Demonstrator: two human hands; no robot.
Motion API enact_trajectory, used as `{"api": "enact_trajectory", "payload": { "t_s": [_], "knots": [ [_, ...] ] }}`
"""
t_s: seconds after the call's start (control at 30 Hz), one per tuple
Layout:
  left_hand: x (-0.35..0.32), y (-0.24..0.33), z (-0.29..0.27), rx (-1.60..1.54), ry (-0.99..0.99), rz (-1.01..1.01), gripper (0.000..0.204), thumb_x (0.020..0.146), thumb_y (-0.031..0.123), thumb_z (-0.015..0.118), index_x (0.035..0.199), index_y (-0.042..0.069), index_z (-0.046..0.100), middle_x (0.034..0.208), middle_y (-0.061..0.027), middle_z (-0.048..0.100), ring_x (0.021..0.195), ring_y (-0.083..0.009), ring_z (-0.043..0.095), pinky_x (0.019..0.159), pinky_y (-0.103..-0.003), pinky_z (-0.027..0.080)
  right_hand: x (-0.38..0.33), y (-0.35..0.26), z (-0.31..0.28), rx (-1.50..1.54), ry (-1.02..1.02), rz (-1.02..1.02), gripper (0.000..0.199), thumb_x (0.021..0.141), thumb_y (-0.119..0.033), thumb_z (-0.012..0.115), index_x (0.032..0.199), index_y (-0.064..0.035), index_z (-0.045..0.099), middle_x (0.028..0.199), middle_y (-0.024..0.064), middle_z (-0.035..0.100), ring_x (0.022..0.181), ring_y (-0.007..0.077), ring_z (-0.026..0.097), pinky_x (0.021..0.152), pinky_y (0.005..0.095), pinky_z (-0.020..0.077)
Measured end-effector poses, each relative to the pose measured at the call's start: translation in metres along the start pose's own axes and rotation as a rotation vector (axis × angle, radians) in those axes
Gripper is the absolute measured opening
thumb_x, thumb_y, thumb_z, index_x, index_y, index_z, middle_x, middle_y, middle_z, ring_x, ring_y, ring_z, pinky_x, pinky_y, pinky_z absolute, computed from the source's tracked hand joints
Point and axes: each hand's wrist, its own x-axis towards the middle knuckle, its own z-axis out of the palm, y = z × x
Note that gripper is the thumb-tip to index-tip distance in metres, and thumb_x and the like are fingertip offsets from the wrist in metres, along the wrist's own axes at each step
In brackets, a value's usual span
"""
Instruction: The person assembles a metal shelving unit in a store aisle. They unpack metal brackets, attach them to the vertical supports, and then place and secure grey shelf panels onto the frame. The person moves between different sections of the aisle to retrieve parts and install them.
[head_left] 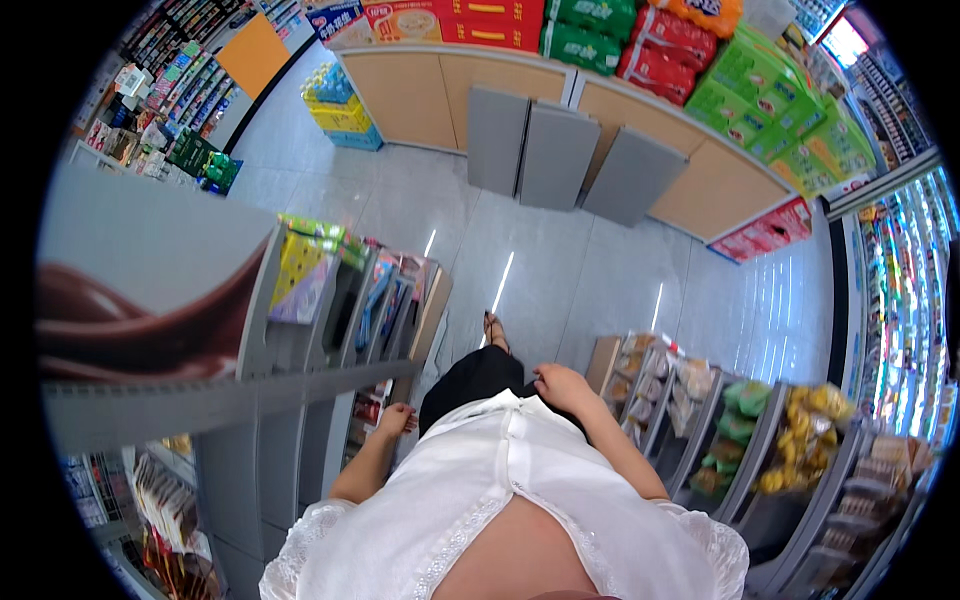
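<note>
My left hand (398, 420) hangs low beside the shelf unit (430, 310) on my left, fingers loosely bent and apart, with nothing seen in it. In front of my black trousers (470, 385) is my right hand (562, 387), its fingers slightly curled and apart, also without anything visible in it. One foot (495, 332) is forward on the grey tiles. Packaged goods, among them a yellow and purple pack (300, 275), fill the left shelves. On the right, shelves carry bagged goods, including yellow bags (803, 435) and green bags (738, 425).
A wooden counter (410, 95) stands ahead, with grey panels (557, 155) leaning on its front. Red, green and orange multipacks lie along its top. Yellow and blue cartons (340, 108) are stacked at its left end, and a red carton (762, 232) sits low on the right.
</note>
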Motion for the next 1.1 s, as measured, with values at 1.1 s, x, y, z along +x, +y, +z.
{"api": "enact_trajectory", "payload": {
  "t_s": [1.1],
  "knots": [
    [0.051, 0.249, 0.254, 0.053, 0.436, -0.166, 0.018, 0.091, 0.020, 0.051, 0.098, 0.006, 0.059, 0.080, -0.0114, 0.065, 0.071, -0.0236, 0.064, 0.062, -0.036, 0.051, 0.623, 0.283, -0.418, -0.457, -0.122, 0.074, 0.028, 0.080, -0.010, 0.050, 0.104, 0.0009, 0.060, 0.104, 0.0228, 0.063, 0.099, 0.0374, 0.060, 0.086, 0.0436, 0.0483]
  ]
}}
